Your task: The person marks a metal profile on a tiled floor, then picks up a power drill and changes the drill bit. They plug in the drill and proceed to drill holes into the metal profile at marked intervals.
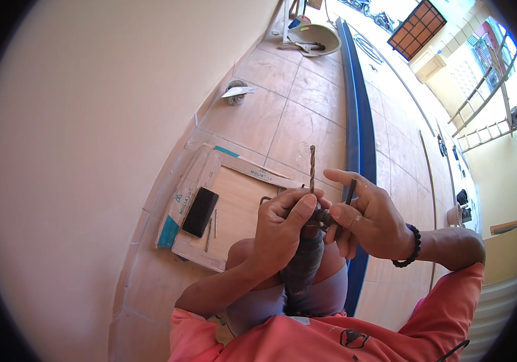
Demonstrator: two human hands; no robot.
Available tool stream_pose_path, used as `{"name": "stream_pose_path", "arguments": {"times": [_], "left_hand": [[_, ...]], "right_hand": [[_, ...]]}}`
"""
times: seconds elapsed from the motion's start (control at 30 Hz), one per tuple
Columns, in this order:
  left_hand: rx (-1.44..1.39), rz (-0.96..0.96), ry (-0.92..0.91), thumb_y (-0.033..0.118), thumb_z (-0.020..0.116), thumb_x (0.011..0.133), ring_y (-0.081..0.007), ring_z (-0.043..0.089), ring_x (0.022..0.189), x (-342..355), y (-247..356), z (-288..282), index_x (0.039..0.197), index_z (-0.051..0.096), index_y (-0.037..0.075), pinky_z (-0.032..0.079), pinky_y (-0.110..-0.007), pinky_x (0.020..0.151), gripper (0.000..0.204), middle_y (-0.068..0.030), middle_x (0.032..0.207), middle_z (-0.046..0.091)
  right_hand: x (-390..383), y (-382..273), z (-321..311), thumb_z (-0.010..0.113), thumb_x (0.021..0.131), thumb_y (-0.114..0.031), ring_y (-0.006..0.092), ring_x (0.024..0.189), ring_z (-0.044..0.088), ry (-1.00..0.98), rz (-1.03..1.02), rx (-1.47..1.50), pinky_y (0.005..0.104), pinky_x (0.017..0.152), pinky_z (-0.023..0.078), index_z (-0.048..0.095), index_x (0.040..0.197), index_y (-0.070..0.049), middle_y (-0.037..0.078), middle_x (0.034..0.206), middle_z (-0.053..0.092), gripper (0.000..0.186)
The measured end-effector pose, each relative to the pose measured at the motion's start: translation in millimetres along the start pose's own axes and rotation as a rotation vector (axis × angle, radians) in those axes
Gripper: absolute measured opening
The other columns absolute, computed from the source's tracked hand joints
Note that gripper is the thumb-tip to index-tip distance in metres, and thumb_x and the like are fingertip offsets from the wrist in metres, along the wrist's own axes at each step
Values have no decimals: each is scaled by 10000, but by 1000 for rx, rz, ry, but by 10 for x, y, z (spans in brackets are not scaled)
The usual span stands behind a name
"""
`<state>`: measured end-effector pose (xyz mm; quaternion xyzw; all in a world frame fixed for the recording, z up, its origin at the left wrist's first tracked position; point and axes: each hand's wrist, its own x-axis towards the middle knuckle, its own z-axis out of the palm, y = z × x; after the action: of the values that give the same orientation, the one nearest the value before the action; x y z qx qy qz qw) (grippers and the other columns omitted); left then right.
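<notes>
A dark power drill (302, 262) stands upright between my knees, its chuck end up. From its top rises a spiral drill bit (312, 161), tip upward. My left hand (277, 226) is closed round the base of the bit at the chuck, thumb and fingers pinching it. On the chuck's right side sits a chuck key with a dark crossbar (350, 193). My right hand (374, 218) grips that key between thumb and fingers, its index finger stretched out past the bar. The chuck jaws are hidden behind my left fingers.
A flat tile carton (258, 174) lies at the left, bearing a black phone (200, 211) and two thin drill bits (209, 234). A long blue metal beam (361, 120) runs along the tiled floor. Farther off are a roll (235, 96), a basin (324, 39) and a wooden ladder (481, 136).
</notes>
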<state>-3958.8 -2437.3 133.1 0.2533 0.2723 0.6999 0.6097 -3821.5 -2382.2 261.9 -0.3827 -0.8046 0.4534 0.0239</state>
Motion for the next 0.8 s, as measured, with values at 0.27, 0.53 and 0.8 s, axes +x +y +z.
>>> {"name": "stream_pose_path", "arguments": {"times": [0.27,0.53,0.8], "left_hand": [[-57,10,-5,168,559,982,-71,607,788,49,-29,-25,1013,645,-15,511,-227,723,205,-40,863,661],[-40,-18,-44,160,564,968,-123,644,812,97,-33,-21,1004,631,-17,545,-277,763,193,-115,921,682],[-119,-32,4,154,557,967,-136,640,805,99,-20,-46,1050,610,-11,543,-282,761,192,-119,902,674]], "right_hand": [[-49,82,-250,727,769,-186,306,850,600,317,-1010,-1137,345,678,537,611,1111,-3,175,1025,595,405],[-34,69,-3,579,928,-119,281,514,614,51,-65,-140,360,556,531,376,1385,-14,132,727,645,511],[-79,88,-136,644,796,-109,230,789,633,113,-961,-1133,337,628,558,584,1153,-37,148,1030,566,369]]}}
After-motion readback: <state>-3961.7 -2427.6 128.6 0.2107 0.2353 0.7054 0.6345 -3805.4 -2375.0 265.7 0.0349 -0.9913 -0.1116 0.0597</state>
